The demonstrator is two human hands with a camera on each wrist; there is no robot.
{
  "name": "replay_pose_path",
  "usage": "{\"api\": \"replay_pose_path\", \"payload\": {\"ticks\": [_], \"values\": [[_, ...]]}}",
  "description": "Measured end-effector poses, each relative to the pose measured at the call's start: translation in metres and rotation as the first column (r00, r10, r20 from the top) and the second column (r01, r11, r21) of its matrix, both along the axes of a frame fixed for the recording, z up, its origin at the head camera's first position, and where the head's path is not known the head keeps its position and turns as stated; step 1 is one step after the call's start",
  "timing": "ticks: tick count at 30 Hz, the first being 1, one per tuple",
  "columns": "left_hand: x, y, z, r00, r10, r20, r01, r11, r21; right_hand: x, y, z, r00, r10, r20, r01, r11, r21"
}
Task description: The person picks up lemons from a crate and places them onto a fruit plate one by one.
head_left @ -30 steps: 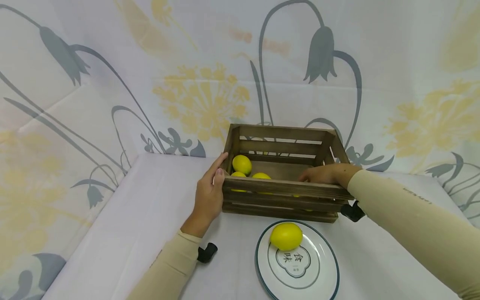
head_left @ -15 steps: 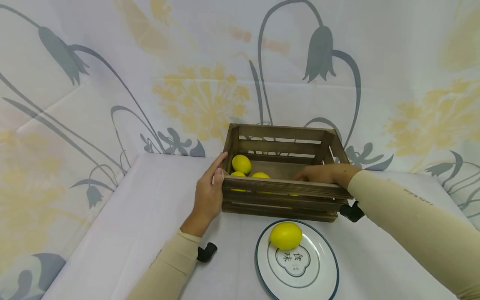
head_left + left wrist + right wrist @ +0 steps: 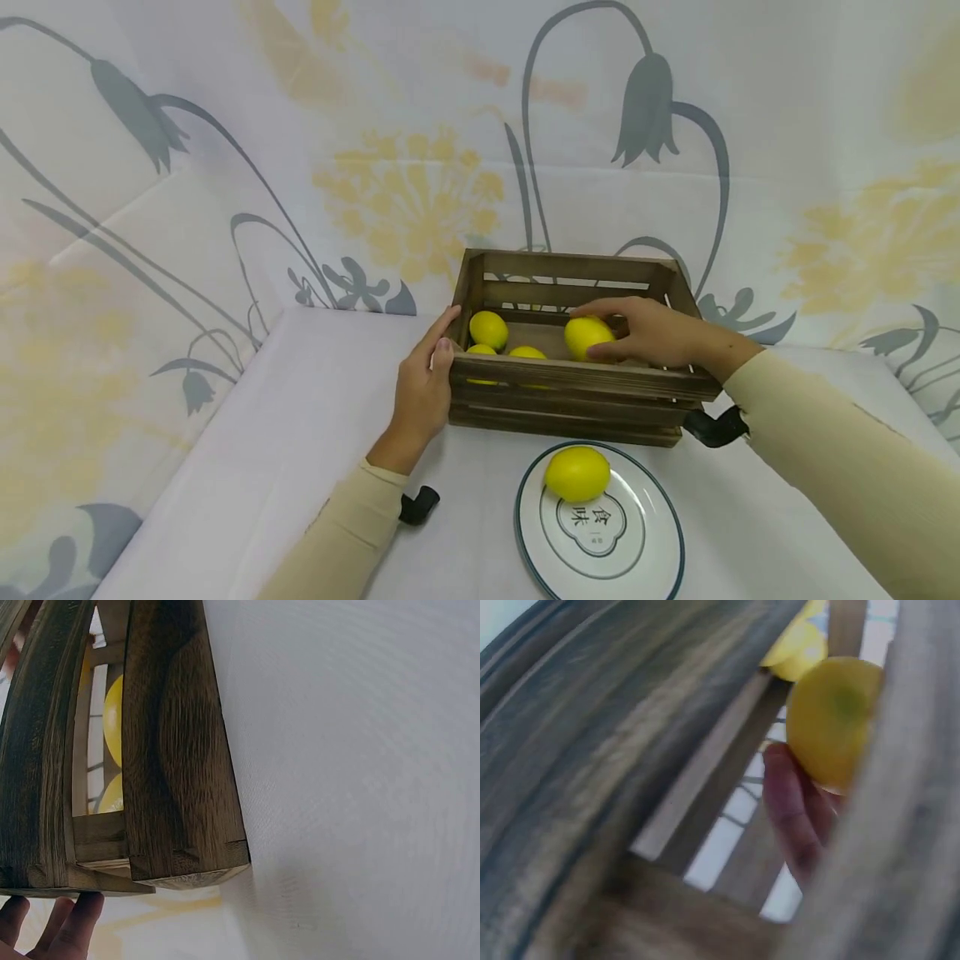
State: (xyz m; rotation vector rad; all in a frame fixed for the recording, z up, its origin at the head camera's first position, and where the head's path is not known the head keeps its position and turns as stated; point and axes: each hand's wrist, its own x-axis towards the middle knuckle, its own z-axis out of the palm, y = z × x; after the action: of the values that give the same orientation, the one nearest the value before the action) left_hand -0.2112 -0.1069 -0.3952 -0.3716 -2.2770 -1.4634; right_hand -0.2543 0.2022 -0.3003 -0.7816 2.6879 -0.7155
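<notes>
My right hand (image 3: pixel 651 332) grips a yellow lemon (image 3: pixel 587 337) inside the dark wooden crate (image 3: pixel 577 379). In the right wrist view the fingers (image 3: pixel 784 791) press against the side of that lemon (image 3: pixel 829 724), seen past a crate slat. Against the crate's left end rests my left hand (image 3: pixel 422 392), its thumb near the front top corner. The left wrist view shows fingertips (image 3: pixel 81 922) touching the crate's end (image 3: pixel 184 750). A few more lemons (image 3: pixel 488 331) lie in the left part of the crate, some partly hidden by the front slats.
In front of the crate a white plate (image 3: pixel 600 554) with a dark rim stands on the white cloth (image 3: pixel 315 400). A single lemon (image 3: pixel 577 473) lies on the plate. Behind the crate hangs a flower-printed curtain (image 3: pixel 420 192).
My right hand has risen from low in the crate with a lemon in its fingers, now visible above the front slats. The left hand stays at the crate's left end.
</notes>
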Motion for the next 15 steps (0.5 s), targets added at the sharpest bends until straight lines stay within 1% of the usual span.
{"api": "replay_pose_path", "payload": {"ticks": [4, 8, 12, 15], "values": [[0.0, 0.0, -0.001, 1.0, 0.008, 0.005, -0.008, 1.0, -0.004, 0.008, -0.001, 0.006, 0.997, -0.029, -0.07, 0.023, 0.996, -0.088], [-0.001, 0.0, -0.001, 1.0, 0.007, -0.003, -0.007, 1.0, -0.006, 0.019, -0.001, 0.01, 0.99, -0.07, -0.122, 0.048, 0.982, -0.181], [0.0, 0.0, 0.0, 1.0, 0.008, 0.0, -0.008, 1.0, -0.007, 0.034, -0.002, 0.013, 0.986, -0.1, -0.13, 0.058, 0.953, -0.296], [-0.001, 0.0, 0.001, 1.0, 0.008, -0.015, -0.008, 1.0, -0.015, 0.047, -0.004, 0.017, 0.982, -0.125, -0.144, 0.059, 0.917, -0.394]]}}
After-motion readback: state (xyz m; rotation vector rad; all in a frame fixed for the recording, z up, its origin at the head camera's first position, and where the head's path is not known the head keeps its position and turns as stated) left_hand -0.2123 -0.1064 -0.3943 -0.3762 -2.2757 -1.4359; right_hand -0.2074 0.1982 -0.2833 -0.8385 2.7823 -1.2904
